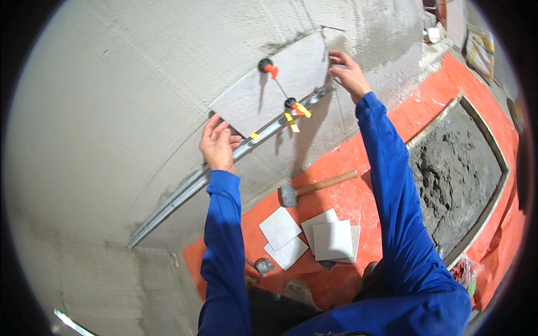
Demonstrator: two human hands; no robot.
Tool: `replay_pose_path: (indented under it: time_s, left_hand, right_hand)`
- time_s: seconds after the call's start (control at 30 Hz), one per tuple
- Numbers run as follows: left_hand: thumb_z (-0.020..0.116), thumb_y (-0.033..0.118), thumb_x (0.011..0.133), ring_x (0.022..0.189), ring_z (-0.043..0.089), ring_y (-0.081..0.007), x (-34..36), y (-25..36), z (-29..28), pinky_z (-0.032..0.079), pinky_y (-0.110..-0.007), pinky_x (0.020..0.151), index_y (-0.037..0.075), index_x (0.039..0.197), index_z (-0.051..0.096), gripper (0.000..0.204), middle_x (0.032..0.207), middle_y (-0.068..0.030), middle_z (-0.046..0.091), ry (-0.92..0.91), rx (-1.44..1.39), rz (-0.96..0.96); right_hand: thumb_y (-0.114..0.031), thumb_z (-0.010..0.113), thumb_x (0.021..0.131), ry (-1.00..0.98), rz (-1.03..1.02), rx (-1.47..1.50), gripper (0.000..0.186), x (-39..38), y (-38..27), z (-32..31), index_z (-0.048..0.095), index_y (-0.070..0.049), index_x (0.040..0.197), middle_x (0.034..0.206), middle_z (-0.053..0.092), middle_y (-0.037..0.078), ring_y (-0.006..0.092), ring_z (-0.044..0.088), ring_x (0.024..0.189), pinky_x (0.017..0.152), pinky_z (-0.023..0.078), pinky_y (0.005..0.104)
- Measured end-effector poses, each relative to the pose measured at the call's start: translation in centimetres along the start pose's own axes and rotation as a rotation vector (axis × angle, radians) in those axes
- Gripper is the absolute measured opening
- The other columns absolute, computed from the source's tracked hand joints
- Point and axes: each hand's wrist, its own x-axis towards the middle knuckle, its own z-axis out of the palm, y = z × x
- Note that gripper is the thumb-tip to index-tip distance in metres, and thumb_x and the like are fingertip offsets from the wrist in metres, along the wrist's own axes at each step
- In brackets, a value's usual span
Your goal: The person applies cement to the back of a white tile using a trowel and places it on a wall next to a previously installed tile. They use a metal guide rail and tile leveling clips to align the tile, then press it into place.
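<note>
A pale grey tile lies against the plastered wall, above a long slanting metal rail. A clamp-like tool with two black discs, orange levers and a thin rod sits on the tile, with yellow pieces along the lower edge. My left hand is at the tile's lower left corner, fingers apart, fingertips at its edge. My right hand is at the tile's right end, fingers loosely curved and apart beside the edge; whether they touch it is hard to tell.
An orange sheet covers the floor, holding a mallet, several loose square tiles, a tape measure and a large tray of grey mortar at the right. A bag stands at upper right, past the sheet.
</note>
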Motion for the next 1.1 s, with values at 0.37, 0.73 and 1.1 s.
replay_pose_path:
  time_s: [0.37,0.73,1.1]
  left_hand:
    - [0.073,0.014,0.086,0.063,0.063,-0.0136,1.9,-1.8,-0.3,0.05,-0.023,0.054,0.001,0.118,0.063,0.036,0.108,-0.0159,0.066,0.1,0.114,0.19]
    - [0.083,0.019,0.07,0.075,0.065,-0.0223,3.3,-4.3,0.2,0.052,-0.036,0.07,0.003,0.087,0.072,0.026,0.082,-0.0108,0.066,0.213,0.311,0.287]
    - [0.085,0.014,0.065,0.078,0.062,-0.0223,3.0,-4.7,0.2,0.052,-0.036,0.07,0.004,0.086,0.07,0.028,0.086,-0.0084,0.062,0.229,0.324,0.384]
  right_hand:
    - [-0.011,0.062,0.08,0.29,-0.169,-0.22,0.043,-1.0,0.0,1.2,0.061,-0.001,0.122,0.11,0.066,0.014,0.019,0.064,0.093,0.078,0.051,0.0313]
    - [-0.011,0.063,0.089,0.076,-0.268,-0.363,0.018,-3.9,-0.4,-0.3,0.068,0.004,0.098,0.085,0.068,0.005,0.0092,0.059,0.076,0.071,0.048,0.0249]
    - [-0.009,0.061,0.09,0.106,-0.237,-0.315,0.021,-5.0,-4.1,-1.1,0.067,0.006,0.103,0.086,0.069,0.01,0.0129,0.063,0.075,0.07,0.052,0.0261]
